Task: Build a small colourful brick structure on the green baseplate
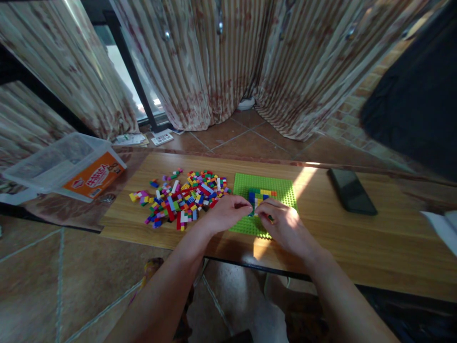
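Note:
A green studded baseplate (243, 183) lies on the wooden board in front of me. Blue, yellow, green and orange bricks (262, 193) are built up on its middle, partly covered by my hands. My left hand (230, 212) reaches over the plate's left part, thumb and forefinger drawn together at the left side of the built bricks. From the right, my right hand (280, 216) bends its fingers down over the front of the bricks. Both sets of fingertips almost meet; anything small between them is too hidden to name.
Left of the plate spreads a heap of loose coloured bricks (193, 195). A clear plastic box (71, 164) with an orange label stands at the far left. A black phone (352, 190) lies on the wooden board (317, 238) at right, with white paper (442, 233) at its edge.

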The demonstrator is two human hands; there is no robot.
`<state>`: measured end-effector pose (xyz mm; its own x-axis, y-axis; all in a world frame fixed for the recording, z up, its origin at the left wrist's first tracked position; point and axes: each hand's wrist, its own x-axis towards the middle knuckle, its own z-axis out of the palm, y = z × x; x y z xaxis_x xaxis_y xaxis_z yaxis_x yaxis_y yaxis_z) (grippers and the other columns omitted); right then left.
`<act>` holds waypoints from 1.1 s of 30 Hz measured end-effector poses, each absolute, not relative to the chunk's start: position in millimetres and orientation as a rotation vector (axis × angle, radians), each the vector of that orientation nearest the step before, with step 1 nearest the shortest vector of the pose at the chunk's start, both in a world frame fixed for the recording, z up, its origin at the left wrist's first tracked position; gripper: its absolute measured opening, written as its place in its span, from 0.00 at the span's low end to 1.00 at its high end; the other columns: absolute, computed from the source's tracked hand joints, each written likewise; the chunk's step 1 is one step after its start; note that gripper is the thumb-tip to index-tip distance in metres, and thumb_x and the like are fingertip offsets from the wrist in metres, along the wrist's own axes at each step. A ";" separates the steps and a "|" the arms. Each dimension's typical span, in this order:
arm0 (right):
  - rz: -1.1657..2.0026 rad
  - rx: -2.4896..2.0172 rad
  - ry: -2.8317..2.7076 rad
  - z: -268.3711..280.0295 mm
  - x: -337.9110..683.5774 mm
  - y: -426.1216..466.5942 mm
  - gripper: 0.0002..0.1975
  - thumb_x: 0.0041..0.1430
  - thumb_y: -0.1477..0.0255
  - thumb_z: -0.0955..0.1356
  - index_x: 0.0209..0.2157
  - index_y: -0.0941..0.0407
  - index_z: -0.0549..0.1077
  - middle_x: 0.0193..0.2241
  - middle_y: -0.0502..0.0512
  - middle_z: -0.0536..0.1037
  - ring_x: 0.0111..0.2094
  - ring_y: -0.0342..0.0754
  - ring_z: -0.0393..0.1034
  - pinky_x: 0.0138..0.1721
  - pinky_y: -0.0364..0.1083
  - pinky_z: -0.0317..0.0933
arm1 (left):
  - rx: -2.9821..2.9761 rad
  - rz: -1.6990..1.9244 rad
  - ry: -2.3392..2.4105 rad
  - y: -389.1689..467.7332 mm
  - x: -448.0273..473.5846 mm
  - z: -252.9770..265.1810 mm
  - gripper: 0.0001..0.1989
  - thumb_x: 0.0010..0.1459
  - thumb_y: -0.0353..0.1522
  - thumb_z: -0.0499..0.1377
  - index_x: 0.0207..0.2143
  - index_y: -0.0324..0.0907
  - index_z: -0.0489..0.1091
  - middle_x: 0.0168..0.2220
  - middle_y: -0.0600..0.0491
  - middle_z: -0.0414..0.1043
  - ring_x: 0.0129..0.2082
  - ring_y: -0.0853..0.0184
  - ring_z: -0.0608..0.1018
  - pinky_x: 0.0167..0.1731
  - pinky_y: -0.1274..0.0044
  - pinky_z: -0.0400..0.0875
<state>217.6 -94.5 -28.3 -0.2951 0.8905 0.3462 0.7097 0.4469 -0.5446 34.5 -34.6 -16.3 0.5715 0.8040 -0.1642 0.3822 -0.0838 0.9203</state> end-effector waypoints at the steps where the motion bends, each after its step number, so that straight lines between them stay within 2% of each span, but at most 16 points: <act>1: 0.377 -1.331 -2.090 -28.2 217.6 -94.4 0.10 0.59 0.81 0.62 0.33 0.55 0.72 0.32 0.53 0.74 0.34 0.45 0.69 0.37 0.45 0.65 | 1.693 0.476 0.993 -34.6 34.6 -16.5 0.12 0.56 0.35 0.57 0.34 0.36 0.77 0.28 0.54 0.74 0.27 0.70 0.70 0.29 0.78 0.61; 8: 0.362 -1.314 -2.072 -27.0 215.6 -94.7 0.12 0.57 0.82 0.62 0.36 0.53 0.73 0.33 0.53 0.75 0.34 0.45 0.69 0.37 0.45 0.64 | 1.714 0.478 0.961 -33.0 34.4 -20.2 0.12 0.56 0.35 0.56 0.33 0.36 0.76 0.26 0.55 0.71 0.27 0.71 0.68 0.28 0.79 0.59; 21: 0.412 -1.333 -2.066 -27.7 214.6 -95.2 0.11 0.57 0.82 0.63 0.35 0.55 0.73 0.33 0.53 0.75 0.33 0.44 0.69 0.37 0.44 0.64 | 1.670 0.485 0.995 -34.1 33.0 -15.7 0.11 0.56 0.34 0.57 0.33 0.36 0.76 0.28 0.53 0.73 0.29 0.70 0.70 0.30 0.78 0.62; 33: 0.318 -1.365 -2.106 -29.2 213.1 -93.6 0.12 0.58 0.82 0.63 0.35 0.54 0.74 0.33 0.53 0.75 0.35 0.46 0.69 0.38 0.45 0.63 | 1.724 0.458 1.022 -33.8 31.6 -11.9 0.10 0.57 0.32 0.57 0.33 0.35 0.77 0.28 0.54 0.74 0.28 0.70 0.71 0.30 0.79 0.62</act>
<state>213.1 -93.6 -29.2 -0.2892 0.8891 0.3547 0.7446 0.4418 -0.5003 31.6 -33.8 -11.9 0.5648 0.8083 -0.1663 0.4143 -0.1034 0.9042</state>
